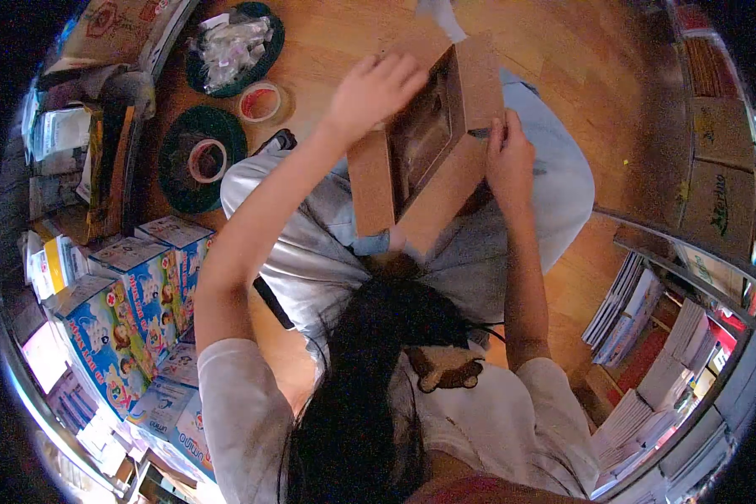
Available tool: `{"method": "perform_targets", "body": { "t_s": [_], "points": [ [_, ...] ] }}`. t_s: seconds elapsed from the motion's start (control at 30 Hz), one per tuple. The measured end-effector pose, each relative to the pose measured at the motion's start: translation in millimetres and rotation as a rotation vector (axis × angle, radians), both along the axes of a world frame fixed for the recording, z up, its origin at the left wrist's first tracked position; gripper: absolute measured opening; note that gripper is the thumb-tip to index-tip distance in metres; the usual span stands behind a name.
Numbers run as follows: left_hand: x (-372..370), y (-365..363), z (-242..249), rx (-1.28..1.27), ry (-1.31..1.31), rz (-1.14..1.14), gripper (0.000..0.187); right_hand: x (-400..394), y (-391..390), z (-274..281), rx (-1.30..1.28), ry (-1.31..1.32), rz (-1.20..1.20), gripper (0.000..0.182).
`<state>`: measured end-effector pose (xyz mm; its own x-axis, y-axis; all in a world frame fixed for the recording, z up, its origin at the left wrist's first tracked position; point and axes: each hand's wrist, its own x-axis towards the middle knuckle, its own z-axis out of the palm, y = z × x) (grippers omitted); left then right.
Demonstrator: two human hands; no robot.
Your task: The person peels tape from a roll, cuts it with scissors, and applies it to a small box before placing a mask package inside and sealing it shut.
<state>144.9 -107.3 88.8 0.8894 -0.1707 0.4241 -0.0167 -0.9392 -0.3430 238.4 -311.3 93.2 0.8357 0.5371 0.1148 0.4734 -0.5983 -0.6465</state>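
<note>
An open brown cardboard box [470, 88] rests tilted on my lap between my knees, its flaps spread outward. Something clear or brownish shows in its dark inside, too dim to name. My left hand [380, 91] lies over the upper left flap, fingers bent onto its edge. On the right side, my right hand [509, 155] has its fingers wrapped on the box's edge near the corner; a small dark thing shows by the fingertips, too small to make out.
Rolls of tape [207, 160] lie on the wooden floor at the upper left, by a green round tray with crumpled clear plastic [233, 52]. Printed boxes [109, 340] are stacked at the left. Stacked papers [626, 311] and cartons [721, 210] fill shelves at the right.
</note>
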Motion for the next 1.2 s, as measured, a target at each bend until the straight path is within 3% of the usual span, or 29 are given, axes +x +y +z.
{"method": "perform_targets", "body": {
  "t_s": [0.17, 0.3, 0.4, 0.57, 0.77, 0.87, 0.9, 1.2],
  "points": [
    [7.7, -35.4, 11.7, -0.247, 0.227, -0.235, 0.013, 6.4, -0.3, -9.5, -0.025, -0.002, -0.012, 0.02],
    [4.9, -68.7, 1.6, -0.29, 0.641, -0.044, 0.016, 5.4, -0.7, -7.4, 0.096, 0.014, 0.029, 0.019],
    [-3.8, -84.0, -44.9, -0.202, 0.393, -0.143, 0.012, 5.3, -0.1, -4.6, 0.099, 0.028, 0.043, 0.019],
    [-9.0, -88.0, -70.2, -0.062, 0.785, 0.126, 0.032, 12.2, -3.8, -9.8, 0.079, 0.012, 0.0, 0.019],
    [6.6, -91.1, -68.1, -0.025, 1.139, 0.162, 0.036, 15.7, -12.7, -16.2, 0.08, -0.041, -0.027, 0.018],
    [9.0, -78.3, -95.3, 0.081, 1.089, 0.103, 0.038, 14.4, -15.5, -13.7, 0.1, -0.023, -0.012, 0.017],
    [6.2, -72.3, -122.0, 0.253, 0.99, 0.105, 0.039, 14.3, -15.3, -13.9, 0.091, -0.023, -0.012, 0.017],
    [23.4, -85.6, -135.0, 0.441, 0.978, 0.084, 0.042, 11.1, -16.8, -14.7, 0.163, -0.011, 0.009, 0.016]
  ]
}}
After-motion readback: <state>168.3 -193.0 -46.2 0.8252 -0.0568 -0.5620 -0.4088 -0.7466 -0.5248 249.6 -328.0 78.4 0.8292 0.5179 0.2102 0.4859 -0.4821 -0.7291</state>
